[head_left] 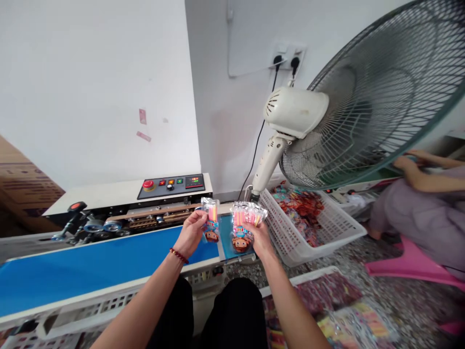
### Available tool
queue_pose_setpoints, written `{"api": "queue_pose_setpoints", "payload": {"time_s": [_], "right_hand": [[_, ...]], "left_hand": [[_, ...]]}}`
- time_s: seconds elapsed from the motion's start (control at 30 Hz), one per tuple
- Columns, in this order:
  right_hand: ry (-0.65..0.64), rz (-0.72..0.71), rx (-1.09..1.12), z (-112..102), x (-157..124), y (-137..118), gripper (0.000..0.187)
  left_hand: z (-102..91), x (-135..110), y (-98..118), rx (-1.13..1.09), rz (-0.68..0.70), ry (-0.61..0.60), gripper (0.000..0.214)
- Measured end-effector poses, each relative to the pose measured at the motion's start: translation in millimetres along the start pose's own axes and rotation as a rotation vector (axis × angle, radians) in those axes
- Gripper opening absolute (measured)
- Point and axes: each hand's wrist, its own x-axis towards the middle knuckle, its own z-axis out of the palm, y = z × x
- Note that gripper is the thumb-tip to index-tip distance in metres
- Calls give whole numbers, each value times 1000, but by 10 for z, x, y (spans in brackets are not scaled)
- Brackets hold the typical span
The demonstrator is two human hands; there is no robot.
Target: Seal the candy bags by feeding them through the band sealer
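Observation:
My left hand (191,233) is closed on one small clear packet (210,219) of pink and yellow sticks with a cartoon face printed low on it. My right hand (258,240) grips a bunch of several like packets (245,222), fanned upright. Both hands hover over the right end of a blue conveyor belt (90,266). Behind the belt runs the sealing machine (152,208), with a control panel (171,185) of coloured buttons and a red display.
A white basket (327,237) of colourful packets stands right of the belt, another basket (327,310) lies by my knees. A large fan (363,97) leans overhead at right. Another person in purple (425,213) sits at far right on a pink stool (414,266).

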Motion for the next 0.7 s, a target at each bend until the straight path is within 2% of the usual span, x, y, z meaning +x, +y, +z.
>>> {"api": "queue_pose_setpoints", "payload": {"time_s": [0.13,0.3,0.4,0.53,0.7], "right_hand": [[-28,3,-31,-42,-25,-35,37],[44,-26,-5,-95,-27,-38,34],[55,-34,16,-133,-41,-44,36],[74,-41,0,-173,-48,-45,38],[73,-22,-5,-170,-59,-57,35]], "left_hand": [[53,53,-83,-39,2,-14,42],[66,76,-174,-17,-37,2,47],[53,98,-253,11,-101,76,49],[48,153,-360,97,-234,223,37],[54,243,-407,185,-318,300,26]]}}
